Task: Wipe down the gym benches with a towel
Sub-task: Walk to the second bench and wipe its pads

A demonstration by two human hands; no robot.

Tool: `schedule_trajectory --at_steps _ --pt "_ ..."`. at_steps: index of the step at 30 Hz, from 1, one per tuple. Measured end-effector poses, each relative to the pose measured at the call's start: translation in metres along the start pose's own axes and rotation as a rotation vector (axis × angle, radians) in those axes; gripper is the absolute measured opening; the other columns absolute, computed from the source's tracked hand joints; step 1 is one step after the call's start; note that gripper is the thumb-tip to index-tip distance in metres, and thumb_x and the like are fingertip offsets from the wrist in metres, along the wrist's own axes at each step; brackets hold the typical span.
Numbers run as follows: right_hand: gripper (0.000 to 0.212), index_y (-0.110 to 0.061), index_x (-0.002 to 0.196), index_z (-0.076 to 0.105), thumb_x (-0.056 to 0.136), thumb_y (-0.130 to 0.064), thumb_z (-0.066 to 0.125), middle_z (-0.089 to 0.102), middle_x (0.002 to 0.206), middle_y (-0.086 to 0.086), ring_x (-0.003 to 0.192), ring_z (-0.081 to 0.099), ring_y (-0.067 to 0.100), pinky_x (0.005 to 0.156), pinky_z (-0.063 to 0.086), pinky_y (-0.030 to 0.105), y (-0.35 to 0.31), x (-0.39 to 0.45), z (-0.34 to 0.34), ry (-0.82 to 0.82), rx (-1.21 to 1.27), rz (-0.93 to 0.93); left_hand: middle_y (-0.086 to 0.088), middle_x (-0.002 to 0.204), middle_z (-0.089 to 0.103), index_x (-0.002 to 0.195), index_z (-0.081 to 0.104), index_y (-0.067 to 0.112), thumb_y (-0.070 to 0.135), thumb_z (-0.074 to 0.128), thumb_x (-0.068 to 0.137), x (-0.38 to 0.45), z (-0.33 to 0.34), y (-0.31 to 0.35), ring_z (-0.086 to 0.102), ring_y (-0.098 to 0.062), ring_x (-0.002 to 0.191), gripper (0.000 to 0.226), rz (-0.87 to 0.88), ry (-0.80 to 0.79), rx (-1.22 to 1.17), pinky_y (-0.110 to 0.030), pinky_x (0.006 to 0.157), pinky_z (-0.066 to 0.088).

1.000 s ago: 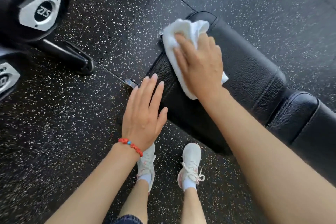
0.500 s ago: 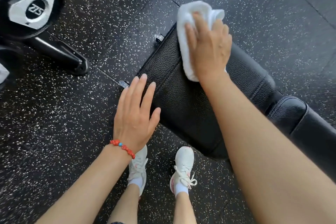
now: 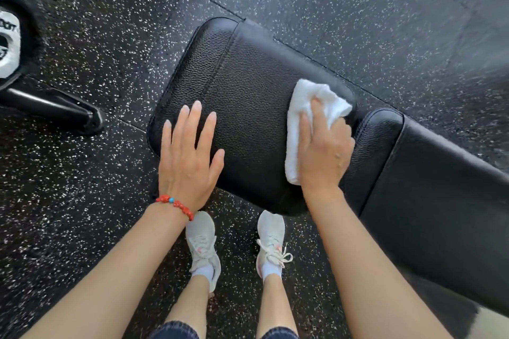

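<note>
A black padded gym bench runs from the centre to the right edge; its seat pad lies in the middle and the longer back pad to the right. My right hand presses a folded white towel flat on the seat pad's right end, beside the gap between the pads. My left hand, with a red bead bracelet on the wrist, is flat with fingers spread over the seat pad's near left corner; whether it touches the pad I cannot tell.
Black dumbbells with silver end caps sit on a rack at the upper left, its black foot sticking out on the speckled rubber floor. My white sneakers stand close against the bench's near side.
My right hand has slid the towel from the seat pad's far left end to its right end. The view has shifted so the whole seat pad shows. My left hand now hovers over the pad.
</note>
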State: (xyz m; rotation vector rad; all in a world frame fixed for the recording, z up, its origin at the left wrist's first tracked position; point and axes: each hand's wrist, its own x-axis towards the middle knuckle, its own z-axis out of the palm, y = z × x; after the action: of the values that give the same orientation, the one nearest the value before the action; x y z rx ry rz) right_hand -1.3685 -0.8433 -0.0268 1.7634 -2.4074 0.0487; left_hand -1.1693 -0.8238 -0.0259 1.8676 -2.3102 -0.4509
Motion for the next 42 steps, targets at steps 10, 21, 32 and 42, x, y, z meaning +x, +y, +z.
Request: schedule_trajectory --at_steps 10,21,32,42 --pt "0.03 -0.009 0.11 0.067 0.082 -0.021 0.069 0.061 0.079 0.024 0.047 0.055 0.032 0.04 0.046 0.032 0.009 -0.062 -0.044 -0.235 0.282 0.084 -0.025 0.145 0.033 0.136 0.04 -0.001 0.017 0.056 0.089 -0.018 -0.025 0.005 0.028 -0.042 0.135 0.054 0.037 -0.111 -0.042 -0.058 0.108 0.023" --pt "0.03 -0.027 0.122 0.058 0.093 -0.031 0.052 0.057 0.108 0.01 0.09 0.056 0.025 0.069 0.032 0.025 0.006 -0.08 -0.157 -0.383 0.69 0.349 -0.024 0.14 0.041 0.132 0.046 -0.002 0.014 0.065 0.083 -0.063 -0.128 0.032 0.036 -0.042 0.13 0.056 0.023 -0.165 -0.02 -0.058 0.104 0.029" --pt "0.038 -0.024 0.121 0.06 0.084 -0.029 0.066 0.057 0.124 0.007 0.113 0.052 0.021 0.086 0.032 0.018 -0.007 -0.063 -0.287 -0.317 0.891 0.389 -0.023 0.135 0.048 0.127 0.052 -0.001 0.03 0.039 0.088 -0.084 -0.263 0.048 0.044 -0.042 0.125 0.052 -0.05 -0.05 -0.013 -0.058 0.099 0.037" --pt "0.033 -0.018 0.115 0.064 0.082 -0.023 0.069 0.061 0.117 0.014 0.107 0.057 0.026 0.083 0.034 0.02 -0.024 -0.042 -0.375 -0.306 0.959 0.185 -0.02 0.119 0.061 0.117 0.061 0.0 0.035 0.038 0.085 -0.11 -0.359 0.063 0.058 -0.036 0.11 0.052 -0.077 0.131 -0.004 -0.056 0.091 0.046"
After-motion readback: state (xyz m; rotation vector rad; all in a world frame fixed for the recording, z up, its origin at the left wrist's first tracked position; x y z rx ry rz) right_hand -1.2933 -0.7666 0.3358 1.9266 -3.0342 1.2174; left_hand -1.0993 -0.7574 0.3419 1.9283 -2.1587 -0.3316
